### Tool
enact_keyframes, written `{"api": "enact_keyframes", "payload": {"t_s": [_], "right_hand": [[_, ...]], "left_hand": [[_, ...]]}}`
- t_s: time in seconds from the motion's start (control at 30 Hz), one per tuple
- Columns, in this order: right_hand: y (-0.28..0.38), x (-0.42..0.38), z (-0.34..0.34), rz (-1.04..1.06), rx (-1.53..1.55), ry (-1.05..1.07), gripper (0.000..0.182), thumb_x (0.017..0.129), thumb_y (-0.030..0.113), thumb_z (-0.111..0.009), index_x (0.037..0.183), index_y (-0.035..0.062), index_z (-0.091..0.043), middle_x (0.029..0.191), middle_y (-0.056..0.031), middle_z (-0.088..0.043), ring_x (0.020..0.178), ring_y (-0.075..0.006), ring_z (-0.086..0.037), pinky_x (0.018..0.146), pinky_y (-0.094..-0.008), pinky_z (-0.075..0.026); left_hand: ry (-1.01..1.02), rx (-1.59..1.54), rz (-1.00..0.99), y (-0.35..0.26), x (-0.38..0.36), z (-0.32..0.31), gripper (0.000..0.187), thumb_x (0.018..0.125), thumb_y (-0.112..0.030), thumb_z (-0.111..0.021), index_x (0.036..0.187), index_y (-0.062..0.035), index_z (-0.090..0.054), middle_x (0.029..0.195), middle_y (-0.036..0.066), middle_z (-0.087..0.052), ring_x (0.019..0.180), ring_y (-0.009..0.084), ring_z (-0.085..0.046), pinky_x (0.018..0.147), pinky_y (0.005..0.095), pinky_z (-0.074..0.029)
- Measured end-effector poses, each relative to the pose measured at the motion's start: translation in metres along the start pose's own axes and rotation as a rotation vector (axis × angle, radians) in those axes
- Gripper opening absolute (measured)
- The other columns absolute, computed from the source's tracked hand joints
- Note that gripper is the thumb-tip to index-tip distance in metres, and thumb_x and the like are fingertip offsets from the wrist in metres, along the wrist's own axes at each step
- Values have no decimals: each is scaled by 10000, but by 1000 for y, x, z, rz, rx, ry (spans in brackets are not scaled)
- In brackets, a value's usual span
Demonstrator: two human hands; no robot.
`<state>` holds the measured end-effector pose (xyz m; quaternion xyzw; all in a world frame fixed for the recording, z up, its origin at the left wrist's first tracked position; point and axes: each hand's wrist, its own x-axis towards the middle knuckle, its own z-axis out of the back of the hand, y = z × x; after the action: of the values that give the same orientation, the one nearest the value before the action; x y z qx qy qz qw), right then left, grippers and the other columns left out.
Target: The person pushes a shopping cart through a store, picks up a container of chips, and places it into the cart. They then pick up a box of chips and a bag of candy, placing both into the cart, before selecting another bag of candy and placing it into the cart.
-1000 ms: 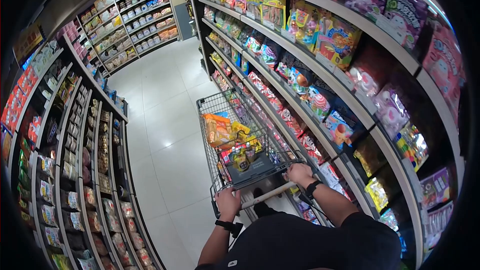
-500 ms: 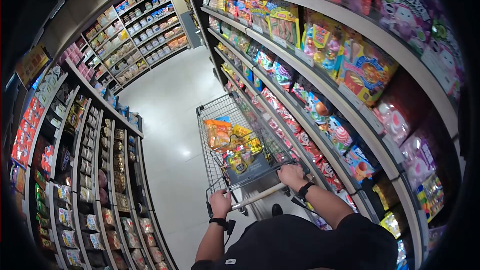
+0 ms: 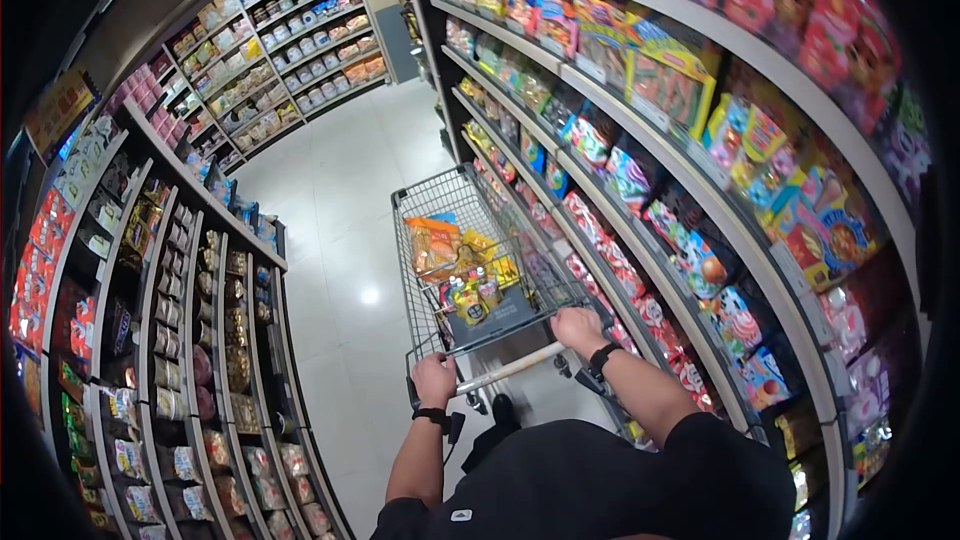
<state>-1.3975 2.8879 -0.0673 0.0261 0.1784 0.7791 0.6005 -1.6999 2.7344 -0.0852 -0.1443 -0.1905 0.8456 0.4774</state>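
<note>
Both hands rest on the handle of a shopping cart (image 3: 402,270). My left hand (image 3: 435,380) is wrapped round the left end of the pale handle bar (image 3: 515,367). At the bar's right end, my right hand (image 3: 578,328) grips it too. Each wrist wears a black band. Inside the wire basket lie an orange bag (image 3: 432,245), several yellow packages (image 3: 490,255) and some colourful pouches (image 3: 468,300). A dark grey panel (image 3: 510,312) with faint lettering sits near the handle.
Shelves of bagged sweets (image 3: 690,230) run close along the cart's right side. Opposite, at the left, stands a curved row of snack shelves (image 3: 200,340). Pale floor tiles (image 3: 340,200) stretch ahead to a back wall of stocked shelves (image 3: 310,40).
The cart and I have moved forward along the aisle; the right-hand shelves slide back past me. My foot now shows further forward under the handle. Both hands keep their grip.
</note>
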Motion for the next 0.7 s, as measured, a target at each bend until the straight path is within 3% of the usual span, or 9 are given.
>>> {"api": "enact_keyframes", "payload": {"t_s": [0.33, 0.47, 0.63, 0.7], "right_hand": [[70, 91, 10, -150, -63, 131, 417, 969, 409, -555, 979, 74, -802, 1051, -194, -758, 1049, -373, -714, 947, -467, -540], [88, 129, -1, -152, -99, 124, 434, 960, 410, -549, 1015, 59, -799, 1095, -196, -755, 1060, -370, -717, 972, -467, -535], [114, 183, 9, -175, -125, 364, 432, 904, 364, -595, 1144, 48, -766, 1261, -213, -707, 1221, -349, -663, 1031, -441, -508], [120, 205, 8, -170, -140, 359, 445, 903, 375, -597, 1149, 44, -766, 1264, -212, -706, 1221, -352, -663, 1032, -440, -508]], "left_hand": [[-62, -35, -27, 28, 103, 15, 274, 882, -303, -734, 950, -43, -788, 951, 191, -761, 916, 391, -716, 885, 488, -547], [12, -101, 40, 38, 148, 24, 283, 893, -318, -730, 1024, -75, -789, 981, 201, -756, 982, 416, -688, 926, 503, -517], [-55, -72, 2, 46, 191, 31, 277, 888, -303, -726, 964, -42, -781, 936, 201, -754, 929, 408, -702, 883, 506, -534], [-42, -97, 25, 45, 214, 38, 272, 891, -308, -731, 965, -51, -781, 920, 207, -748, 928, 419, -694, 876, 516, -530]]}}
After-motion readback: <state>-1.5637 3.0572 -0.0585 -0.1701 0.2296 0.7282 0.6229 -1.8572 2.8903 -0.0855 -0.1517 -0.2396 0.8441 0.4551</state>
